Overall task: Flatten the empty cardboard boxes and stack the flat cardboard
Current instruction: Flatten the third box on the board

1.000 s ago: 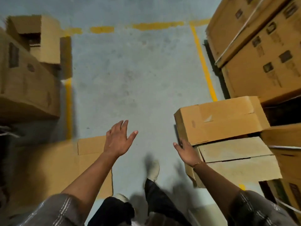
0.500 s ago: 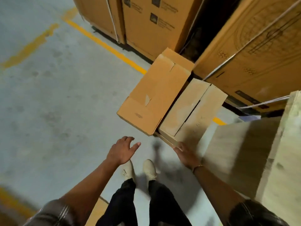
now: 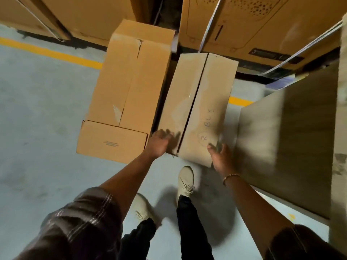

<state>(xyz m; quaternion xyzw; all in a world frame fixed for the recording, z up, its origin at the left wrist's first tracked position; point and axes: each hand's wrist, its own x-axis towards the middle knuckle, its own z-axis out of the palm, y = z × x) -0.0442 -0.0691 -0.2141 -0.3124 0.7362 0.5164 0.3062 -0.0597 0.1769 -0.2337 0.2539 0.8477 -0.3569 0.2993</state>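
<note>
Two closed cardboard boxes lie side by side on the grey floor in front of me. The paler one on the right has handwriting on its top and a dark slit between its flaps. My left hand rests with spread fingers on its near left corner. At the near right corner my right hand, fingers apart, touches the box's edge. The browner, taller box lies to the left, untouched. Both hands are blurred by motion.
Large strapped cartons stand against the back. A big pale carton rises close on the right. A yellow floor line runs behind the boxes. My feet are just short of the pale box. Open floor lies to the left.
I have turned and stepped toward the two boxes, which now fill the view. Both hands moved forward from the air onto the near end of the pale box.
</note>
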